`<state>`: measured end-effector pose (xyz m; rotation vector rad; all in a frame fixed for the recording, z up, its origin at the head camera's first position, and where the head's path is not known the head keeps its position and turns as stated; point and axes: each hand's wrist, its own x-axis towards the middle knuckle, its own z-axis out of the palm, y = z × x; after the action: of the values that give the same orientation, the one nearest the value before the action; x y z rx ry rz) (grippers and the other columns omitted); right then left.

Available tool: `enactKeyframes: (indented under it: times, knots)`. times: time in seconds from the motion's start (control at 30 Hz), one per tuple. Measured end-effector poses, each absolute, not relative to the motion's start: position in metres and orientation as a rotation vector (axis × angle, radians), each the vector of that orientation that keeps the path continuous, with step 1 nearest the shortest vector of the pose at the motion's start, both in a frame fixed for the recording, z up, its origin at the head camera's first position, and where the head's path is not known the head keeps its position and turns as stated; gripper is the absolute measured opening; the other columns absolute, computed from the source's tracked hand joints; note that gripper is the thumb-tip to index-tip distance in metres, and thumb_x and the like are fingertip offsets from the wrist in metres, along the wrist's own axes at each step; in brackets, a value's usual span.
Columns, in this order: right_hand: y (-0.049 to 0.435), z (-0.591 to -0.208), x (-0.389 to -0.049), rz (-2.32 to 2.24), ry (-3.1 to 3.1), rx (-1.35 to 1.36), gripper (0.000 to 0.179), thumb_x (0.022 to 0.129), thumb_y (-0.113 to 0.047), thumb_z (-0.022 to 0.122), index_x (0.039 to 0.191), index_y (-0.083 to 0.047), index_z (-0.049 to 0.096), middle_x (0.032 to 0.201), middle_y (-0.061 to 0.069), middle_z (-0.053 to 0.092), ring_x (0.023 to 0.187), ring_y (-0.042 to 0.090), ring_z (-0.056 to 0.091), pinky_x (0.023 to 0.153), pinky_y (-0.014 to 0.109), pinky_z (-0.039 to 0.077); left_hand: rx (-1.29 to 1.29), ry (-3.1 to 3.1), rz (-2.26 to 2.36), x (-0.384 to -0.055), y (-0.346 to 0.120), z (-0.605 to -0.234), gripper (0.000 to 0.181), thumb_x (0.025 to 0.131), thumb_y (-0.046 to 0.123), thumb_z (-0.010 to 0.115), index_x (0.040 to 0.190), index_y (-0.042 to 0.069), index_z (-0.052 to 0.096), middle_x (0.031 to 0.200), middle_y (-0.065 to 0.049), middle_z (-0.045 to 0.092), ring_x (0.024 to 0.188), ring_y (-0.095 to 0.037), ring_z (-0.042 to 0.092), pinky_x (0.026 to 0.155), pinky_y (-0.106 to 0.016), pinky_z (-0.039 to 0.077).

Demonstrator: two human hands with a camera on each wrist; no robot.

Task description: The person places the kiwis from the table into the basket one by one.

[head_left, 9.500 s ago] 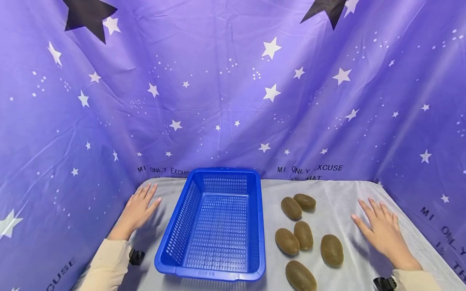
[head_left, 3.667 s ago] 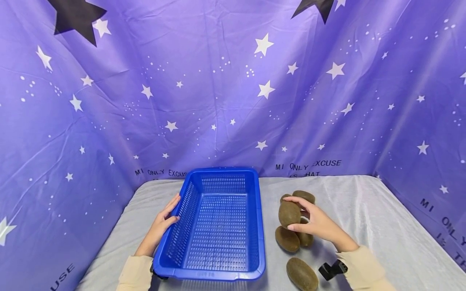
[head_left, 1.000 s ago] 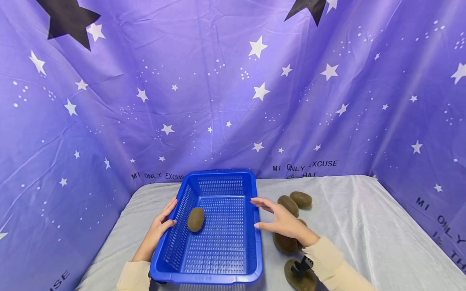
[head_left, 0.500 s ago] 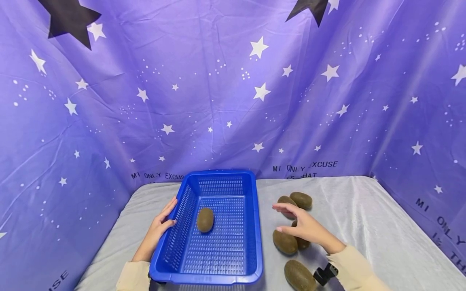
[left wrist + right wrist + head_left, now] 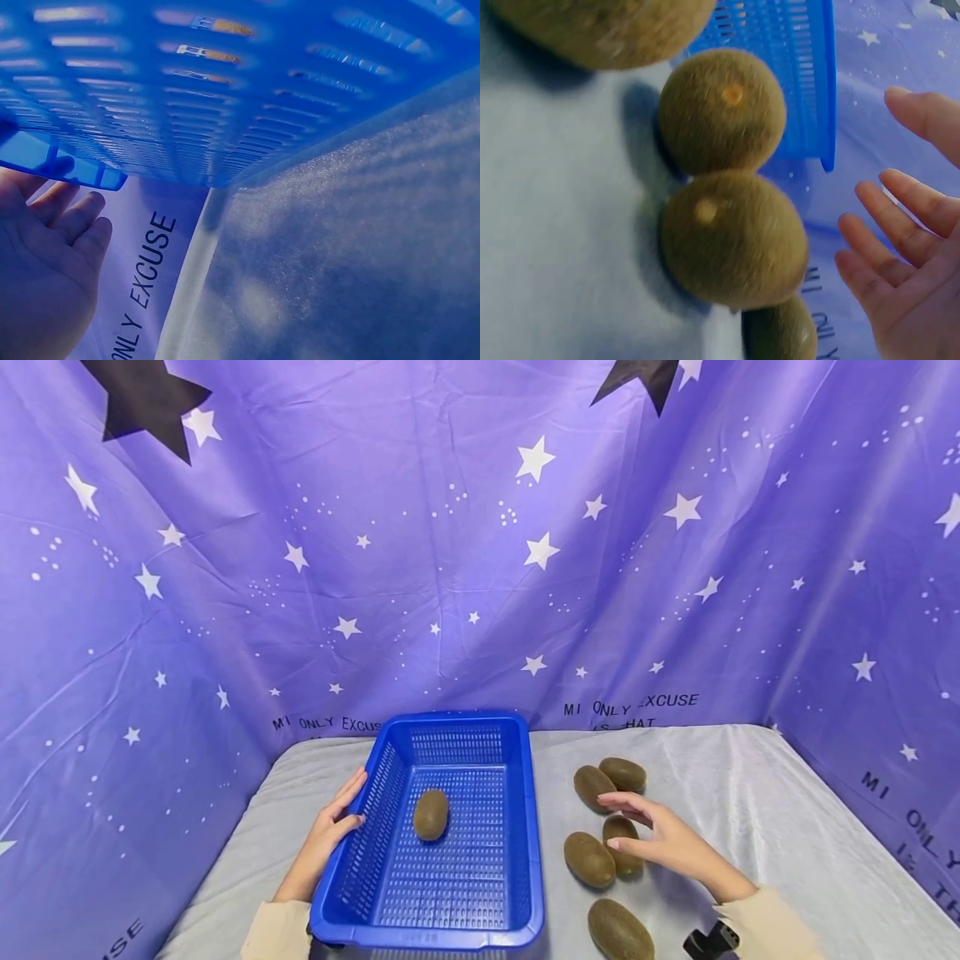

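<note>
A blue plastic basket [image 5: 534, 852] with slotted walls stands on the cloth, and one brown fuzzy kiwi [image 5: 431, 815] lies inside it. My left hand [image 5: 321, 839] holds the basket's left rim, thumb over the edge and fingers along the outside; in the left wrist view some fingers [image 5: 90, 225] show below the rim. My right hand [image 5: 675, 845] hovers over the kiwis right of the basket, thumb and fingers spread with nothing between them. Nearest below it is a kiwi [image 5: 622, 837], partly covered by the thumb. Another kiwi [image 5: 589, 860] sits against that one on its left.
Two kiwis lie together farther back, one kiwi [image 5: 594, 787] in front of another [image 5: 623, 774]. A further kiwi [image 5: 620, 930] is near the front edge of the view. Grey cloth [image 5: 720, 777] covers the table; a purple star-printed curtain [image 5: 450, 527] hangs behind and at both sides.
Earlier my right hand lifted a kiwi from the cloth; that kiwi is now in the basket, where it rolled rightward. The right hand has moved back right over the kiwis. The left stays at the rim.
</note>
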<state>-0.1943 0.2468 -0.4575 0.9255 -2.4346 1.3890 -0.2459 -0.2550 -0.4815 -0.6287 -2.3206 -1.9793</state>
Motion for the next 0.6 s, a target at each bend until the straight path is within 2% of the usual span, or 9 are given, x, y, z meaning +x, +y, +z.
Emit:
enactKeyframes:
  times: [0.07, 0.23, 0.37, 0.47, 0.6]
  knots:
    - [0.251, -0.459, -0.193, 1.402, -2.441, 0.912, 0.049, 0.079, -0.007, 0.072, 0.124, 0.003, 0.054, 0.120, 0.009, 0.061, 0.111, 0.002, 0.053, 0.095, 0.010, 0.034, -0.622, -2.320, -1.987, -0.246, -0.255, -0.481, 0.062, 0.088, -0.002, 0.048, 0.147, 0.003, 0.029, 0.157, -0.013, 0.011, 0.133, 0.005, 0.023, 0.098, -0.011, 0.029]
    - [0.263, -0.468, -0.192, 1.463, -2.428, 0.908, 0.052, 0.078, -0.004, 0.072, 0.126, 0.006, 0.052, 0.125, 0.010, 0.058, 0.113, 0.003, 0.052, 0.095, 0.010, 0.034, -0.614, -2.311, -2.003, -0.246, -0.255, -0.482, 0.062, 0.089, -0.001, 0.048, 0.147, 0.004, 0.029, 0.158, -0.004, 0.015, 0.133, 0.005, 0.024, 0.097, -0.011, 0.030]
    - [0.270, -0.476, -0.193, 1.494, -2.434, 0.902, 0.056, 0.077, -0.003, 0.073, 0.127, 0.008, 0.050, 0.128, -0.001, 0.055, 0.114, 0.004, 0.052, 0.094, 0.015, 0.038, -0.630, -2.305, -1.992, -0.246, -0.255, -0.482, 0.061, 0.089, -0.002, 0.048, 0.147, 0.003, 0.029, 0.157, -0.002, 0.017, 0.134, 0.002, 0.023, 0.098, -0.011, 0.029]
    - [0.273, -0.481, -0.193, 1.503, -2.451, 0.890, 0.057, 0.078, -0.004, 0.073, 0.128, 0.009, 0.048, 0.130, -0.002, 0.054, 0.114, 0.006, 0.052, 0.093, 0.019, 0.041, -0.658, -2.304, -1.973, -0.246, -0.256, -0.483, 0.061, 0.089, -0.002, 0.048, 0.147, 0.001, 0.028, 0.157, -0.003, 0.017, 0.134, 0.002, 0.022, 0.098, -0.010, 0.028]
    - [0.275, -0.485, -0.194, 1.506, -2.457, 0.877, 0.057, 0.077, -0.004, 0.073, 0.127, 0.010, 0.048, 0.128, 0.010, 0.056, 0.113, 0.008, 0.053, 0.092, 0.019, 0.042, -0.663, -2.308, -1.966, -0.246, -0.255, -0.482, 0.061, 0.089, -0.002, 0.047, 0.147, 0.002, 0.028, 0.158, -0.006, 0.015, 0.134, 0.003, 0.022, 0.098, -0.010, 0.028]
